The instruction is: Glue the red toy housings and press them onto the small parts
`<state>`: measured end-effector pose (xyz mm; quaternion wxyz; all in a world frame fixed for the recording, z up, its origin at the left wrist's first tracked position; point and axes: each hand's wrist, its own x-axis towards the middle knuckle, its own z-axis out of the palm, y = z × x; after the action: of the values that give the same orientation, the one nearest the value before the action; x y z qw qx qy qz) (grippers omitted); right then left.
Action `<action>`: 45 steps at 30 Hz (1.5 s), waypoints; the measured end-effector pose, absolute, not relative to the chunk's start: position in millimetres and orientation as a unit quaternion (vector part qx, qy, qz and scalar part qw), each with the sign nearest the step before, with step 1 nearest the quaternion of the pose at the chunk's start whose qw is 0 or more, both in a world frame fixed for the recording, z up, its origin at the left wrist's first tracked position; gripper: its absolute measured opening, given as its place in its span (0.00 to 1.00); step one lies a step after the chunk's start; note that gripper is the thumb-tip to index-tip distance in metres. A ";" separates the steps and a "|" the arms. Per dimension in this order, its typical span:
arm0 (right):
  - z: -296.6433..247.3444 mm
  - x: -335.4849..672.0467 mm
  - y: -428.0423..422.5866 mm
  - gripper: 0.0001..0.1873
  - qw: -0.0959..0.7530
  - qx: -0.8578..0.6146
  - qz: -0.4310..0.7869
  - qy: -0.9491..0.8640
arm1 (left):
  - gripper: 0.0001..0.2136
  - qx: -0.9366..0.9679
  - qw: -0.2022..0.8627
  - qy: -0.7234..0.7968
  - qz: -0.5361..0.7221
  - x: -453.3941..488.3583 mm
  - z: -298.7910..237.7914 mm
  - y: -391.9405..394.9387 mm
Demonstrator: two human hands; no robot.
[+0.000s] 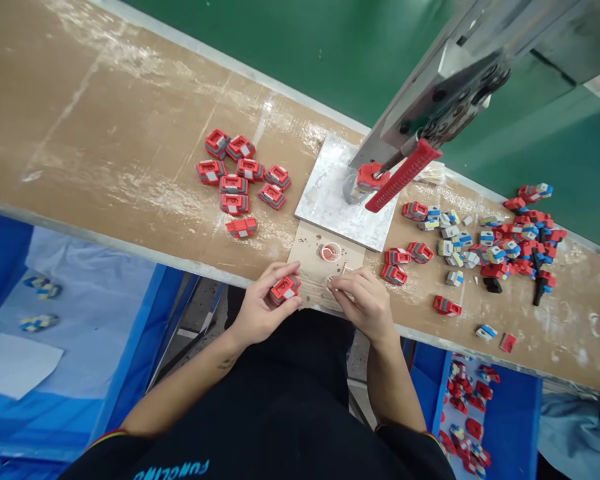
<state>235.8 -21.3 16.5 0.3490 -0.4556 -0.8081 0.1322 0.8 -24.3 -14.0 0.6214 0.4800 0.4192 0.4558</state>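
Observation:
My left hand (265, 303) is closed around a red and grey plastic toy part (285, 289) at the bench's near edge. To its right, my right hand (365, 300) is pinched at the fingertips. A tiny pale thing shows there, too small to name, and a thin stick with a reddish end pokes up beside the fingers. Just beyond the right hand, a small round clear dish (329, 252) with something reddish in it rests on a stained piece of board (305, 250). Another red part (371, 177) sits under the hand press.
A hand press with a red lever (405, 175) rises from a metal plate (325, 190). Several red parts (234, 184) lie left, and a pile of red, blue and white parts (525, 233) lies right. Blue bins (513, 420) stand below the bench on both sides.

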 end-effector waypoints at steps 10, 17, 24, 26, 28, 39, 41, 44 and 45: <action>22.4 242.3 -15.2 0.09 0.371 -0.448 0.145 -0.800 | 0.14 0.475 0.665 0.390 0.425 5.7 -12.2 -23.8; 19.4 242.8 -10.5 0.08 0.364 -0.466 0.158 -0.791 | 0.16 0.490 0.645 0.408 0.421 6.1 -9.8 -22.8; 42.2 245.4 -37.4 0.07 0.535 -0.496 0.188 -0.658 | 0.17 0.490 0.646 0.377 0.447 10.7 -10.4 -21.9; 50.0 236.8 -43.8 0.06 0.571 -0.493 0.187 -0.629 | 0.17 0.526 0.624 0.374 0.441 11.4 -8.6 -20.7; 53.6 226.0 -45.3 0.06 0.579 -0.486 0.202 -0.623 | 0.16 0.555 0.604 0.372 0.434 12.3 -6.4 -19.8; 44.8 201.2 -34.3 0.08 0.558 -0.453 0.256 -0.646 | 0.15 0.591 0.572 0.360 0.441 11.6 1.6 -19.4; 45.1 200.1 -33.6 0.08 0.550 -0.456 0.250 -0.654 | 0.15 0.592 0.571 0.364 0.437 10.7 1.8 -19.2; 45.9 202.3 -33.9 0.09 0.540 -0.465 0.241 -0.659 | 0.14 0.599 0.563 0.375 0.429 9.0 1.8 -18.7; 46.1 204.6 -34.5 0.09 0.538 -0.468 0.238 -0.660 | 0.14 0.600 0.559 0.379 0.429 8.3 1.7 -18.5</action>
<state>204.6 -34.5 46.1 0.5378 -0.4682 -0.6596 0.2376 8.3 -18.5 1.7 0.5590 0.6004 0.3786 0.4285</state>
